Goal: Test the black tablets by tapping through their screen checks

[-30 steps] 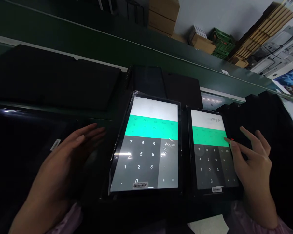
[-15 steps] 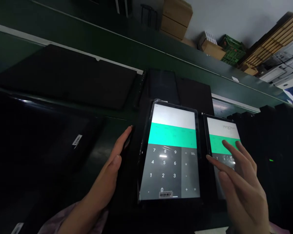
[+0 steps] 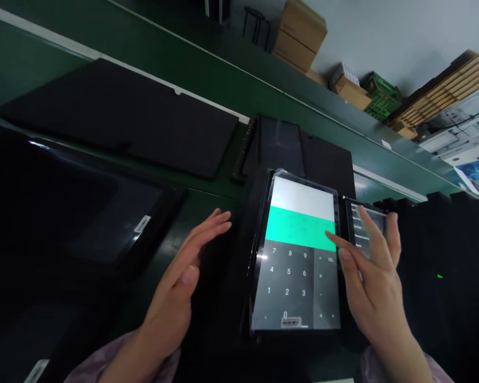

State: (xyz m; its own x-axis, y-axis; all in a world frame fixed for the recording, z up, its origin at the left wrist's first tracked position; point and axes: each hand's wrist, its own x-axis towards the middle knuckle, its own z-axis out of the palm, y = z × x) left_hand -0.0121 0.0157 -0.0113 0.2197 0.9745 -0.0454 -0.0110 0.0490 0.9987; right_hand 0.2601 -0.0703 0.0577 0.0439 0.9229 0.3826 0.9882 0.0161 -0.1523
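A tablet in the middle shows a calculator with a white and green top and grey keys. My right hand is spread over its right edge, the index fingertip at the green band; whether it touches the glass I cannot tell. Partly behind that hand, a second tablet shows a list of text. My left hand is raised to the left of the middle tablet, fingers extended and holding nothing.
A large dark screen with a white label lies at the left. Behind are a flat black panel and a dark tablet. Black foam-like blocks stand at the right. Cardboard boxes and green crates are farther back.
My right hand has moved left, from the right tablet to the middle tablet's edge. The right tablet's screen has changed from calculator to list. My left hand's fingers have come away from the dark edge beside them.
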